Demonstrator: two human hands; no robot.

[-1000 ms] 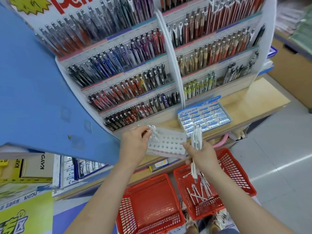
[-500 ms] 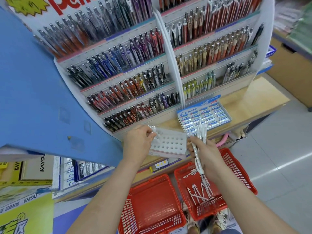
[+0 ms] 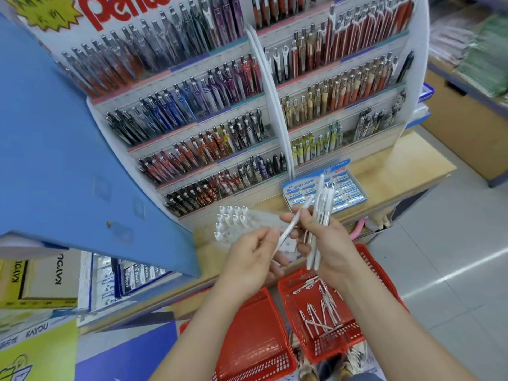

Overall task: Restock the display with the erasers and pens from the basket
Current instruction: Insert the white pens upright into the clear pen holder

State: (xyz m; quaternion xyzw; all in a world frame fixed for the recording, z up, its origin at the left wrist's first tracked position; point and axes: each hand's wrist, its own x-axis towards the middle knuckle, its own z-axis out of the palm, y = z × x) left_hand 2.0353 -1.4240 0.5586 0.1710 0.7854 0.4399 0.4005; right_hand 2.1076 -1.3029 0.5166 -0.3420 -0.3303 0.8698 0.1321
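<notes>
My right hand grips a bundle of white pens upright above the right red basket, which holds several more white pens. My left hand pinches the lower end of one slanted white pen that still touches the bundle at my right fingers. Behind the hands a white perforated pen holder lies on the wooden shelf, with several white pens standing in its left holes. A blue box of Pilot erasers sits on the shelf to the right.
A tall tiered pen display full of coloured pens rises behind the shelf. A blue panel juts in from the left. An empty red basket stands below left of the pen basket. Grey tiled floor lies to the right.
My left hand left the holder's left edge and came right to take one pen from the bundle. My right hand rose and shifted left with the bundle.
</notes>
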